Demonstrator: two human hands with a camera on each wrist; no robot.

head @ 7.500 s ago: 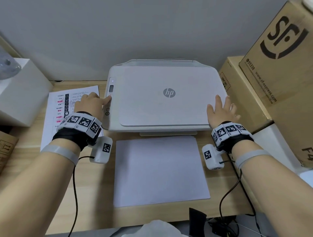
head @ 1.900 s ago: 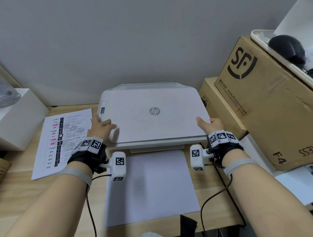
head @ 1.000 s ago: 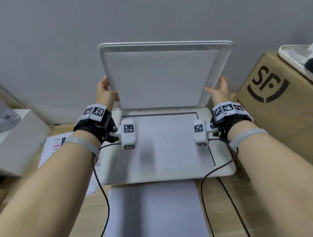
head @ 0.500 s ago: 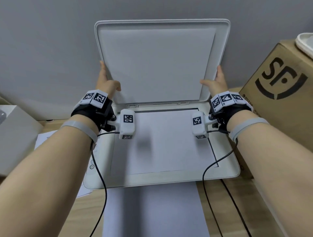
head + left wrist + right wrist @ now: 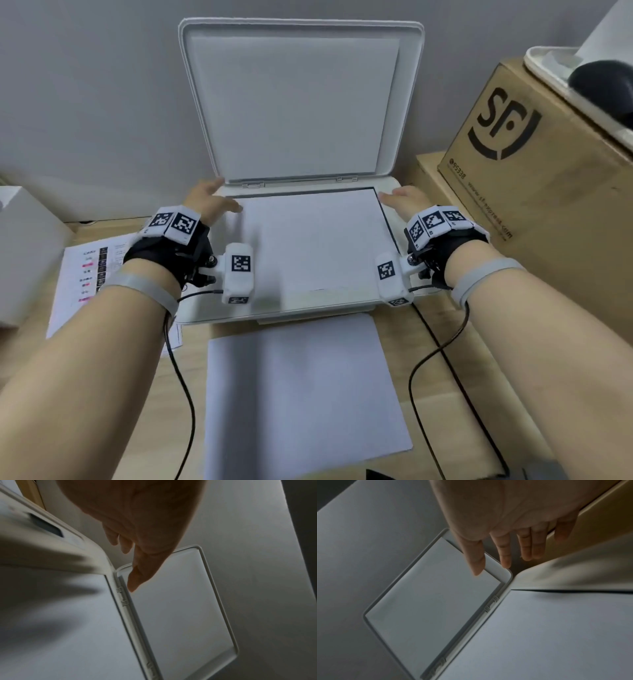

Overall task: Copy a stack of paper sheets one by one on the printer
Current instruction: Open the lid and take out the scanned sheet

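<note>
The white printer (image 5: 202, 310) stands with its lid (image 5: 298, 102) raised upright against the wall. A white sheet (image 5: 315, 246) lies flat on the scanner glass. My left hand (image 5: 229, 195) hovers at the glass's back left corner, fingers relaxed, holding nothing. My right hand (image 5: 394, 195) hovers at the back right corner, also with nothing in it. In the left wrist view my left hand (image 5: 126, 566) hangs by the lid's hinge edge. In the right wrist view my right hand (image 5: 491, 569) is spread in front of the lid (image 5: 428, 608).
A blank paper stack (image 5: 301, 394) lies on the wooden table in front of the printer. A printed sheet (image 5: 85, 274) lies to the left, beside a white box (image 5: 24, 246). Cardboard boxes (image 5: 548, 171) stand close on the right, with a tray (image 5: 548, 61) on top.
Both hands have let go of the lid's sides and dropped to the back corners of the glass. The lid now stands open unsupported.
</note>
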